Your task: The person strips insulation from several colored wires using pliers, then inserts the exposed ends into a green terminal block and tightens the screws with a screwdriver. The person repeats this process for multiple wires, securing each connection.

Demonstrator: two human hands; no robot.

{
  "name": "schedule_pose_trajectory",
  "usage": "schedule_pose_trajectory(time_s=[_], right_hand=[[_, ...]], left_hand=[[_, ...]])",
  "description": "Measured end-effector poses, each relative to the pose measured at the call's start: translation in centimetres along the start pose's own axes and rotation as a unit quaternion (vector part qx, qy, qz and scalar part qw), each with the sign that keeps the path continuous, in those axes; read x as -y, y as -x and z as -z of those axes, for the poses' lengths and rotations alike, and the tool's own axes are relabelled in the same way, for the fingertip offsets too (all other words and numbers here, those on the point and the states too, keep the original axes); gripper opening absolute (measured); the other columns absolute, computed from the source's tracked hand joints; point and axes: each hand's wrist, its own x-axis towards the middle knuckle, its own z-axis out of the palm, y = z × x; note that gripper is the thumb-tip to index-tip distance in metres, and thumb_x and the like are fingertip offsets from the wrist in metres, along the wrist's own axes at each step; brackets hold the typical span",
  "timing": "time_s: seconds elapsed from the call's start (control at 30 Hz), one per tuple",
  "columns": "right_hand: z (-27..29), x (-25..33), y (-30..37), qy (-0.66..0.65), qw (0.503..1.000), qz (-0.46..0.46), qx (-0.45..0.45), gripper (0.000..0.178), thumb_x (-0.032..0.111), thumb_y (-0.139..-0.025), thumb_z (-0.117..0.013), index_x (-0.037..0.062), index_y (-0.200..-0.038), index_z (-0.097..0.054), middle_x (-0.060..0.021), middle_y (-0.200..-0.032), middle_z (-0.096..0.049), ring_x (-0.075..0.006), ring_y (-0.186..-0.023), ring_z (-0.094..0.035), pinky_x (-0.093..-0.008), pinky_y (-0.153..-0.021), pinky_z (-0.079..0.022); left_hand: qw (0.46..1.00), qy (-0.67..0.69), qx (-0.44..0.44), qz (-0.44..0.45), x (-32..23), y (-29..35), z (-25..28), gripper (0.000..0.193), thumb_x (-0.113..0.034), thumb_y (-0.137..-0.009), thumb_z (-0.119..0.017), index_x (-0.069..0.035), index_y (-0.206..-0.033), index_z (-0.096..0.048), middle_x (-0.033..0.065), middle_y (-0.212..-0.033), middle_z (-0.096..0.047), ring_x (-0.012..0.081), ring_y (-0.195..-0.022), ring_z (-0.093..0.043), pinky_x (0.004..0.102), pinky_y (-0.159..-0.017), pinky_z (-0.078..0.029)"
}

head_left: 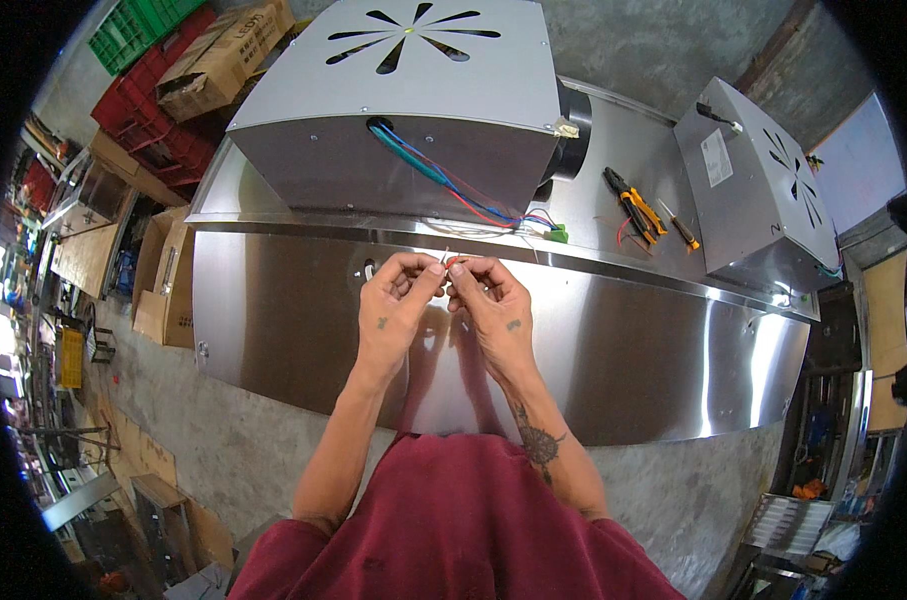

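My left hand (403,292) and my right hand (493,305) meet above the front steel panel, both closed in fingertip pinches. Between them shows a short, thin red wire (453,261) with a pale end; its finer details are too small to tell. Just beyond my fingers, a bundle of blue, red and teal wires (428,172) comes out of a hole in a large grey metal box (413,165). The bundle reaches a green connector (555,234) on the steel surface, where thin pale wires also lie.
Yellow-and-black pliers (635,208), a screwdriver (681,226) and red wire scraps lie right of the large box. A second grey vented box (748,190) stands farther right. A black round duct collar (573,133) juts from the large box. Cartons (163,275) and crates (153,110) are at left.
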Motion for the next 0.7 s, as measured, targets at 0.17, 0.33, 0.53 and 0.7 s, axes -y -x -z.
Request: schedule_pose_trajectory(time_s=[0.17,0.33,0.53,0.7], right_hand=[[0.0,-0.2,-0.2,0.007,1.0,0.007,0.004,0.018,0.017,-0.107,-0.076,0.0018,-0.116,-0.072,-0.0043,-0.105,-0.073,-0.0095,-0.084,-0.066,-0.0248,-0.076,-0.056],[-0.3,0.4,-0.1,0.021,1.0,0.019,0.001,0.019,0.016,-0.107,-0.077,0.0014,-0.117,-0.071,-0.0039,-0.104,-0.071,-0.0094,-0.082,-0.065,-0.0251,-0.074,-0.055],[-0.2,0.5,0.2,0.088,0.995,0.048,-0.002,0.018,0.016,-0.109,-0.073,0.0007,-0.119,-0.071,-0.0044,-0.107,-0.072,-0.01,-0.09,-0.066,-0.0258,-0.078,-0.056],[0.0,0.7,0.8,0.093,0.991,0.089,0.039,0.014,0.01,-0.111,-0.067,-0.0005,-0.119,-0.07,-0.0059,-0.11,-0.074,-0.0115,-0.1,-0.07,-0.0282,-0.084,-0.059]], left_hand=[[0.998,0.049,0.006,0.029,0.4,-0.3,0.4,0.016,-0.014,-0.104,-0.076,-0.001,-0.114,-0.074,0.0037,-0.104,-0.075,0.0099,-0.093,-0.069,0.0264,-0.085,-0.053],[0.999,0.036,0.021,0.024,0.5,-0.4,0.7,0.014,-0.012,-0.104,-0.075,-0.002,-0.113,-0.075,0.0034,-0.104,-0.075,0.0098,-0.094,-0.069,0.0273,-0.087,-0.053],[0.999,0.024,0.028,0.026,0.0,-0.2,0.3,0.015,-0.014,-0.104,-0.076,-0.001,-0.111,-0.076,0.0044,-0.102,-0.075,0.0112,-0.092,-0.069,0.0296,-0.086,-0.054],[0.995,0.052,0.055,0.069,-0.3,-0.6,1.5,0.017,-0.016,-0.103,-0.076,0.0,-0.11,-0.075,0.0067,-0.102,-0.076,0.013,-0.091,-0.069,0.032,-0.086,-0.055]])
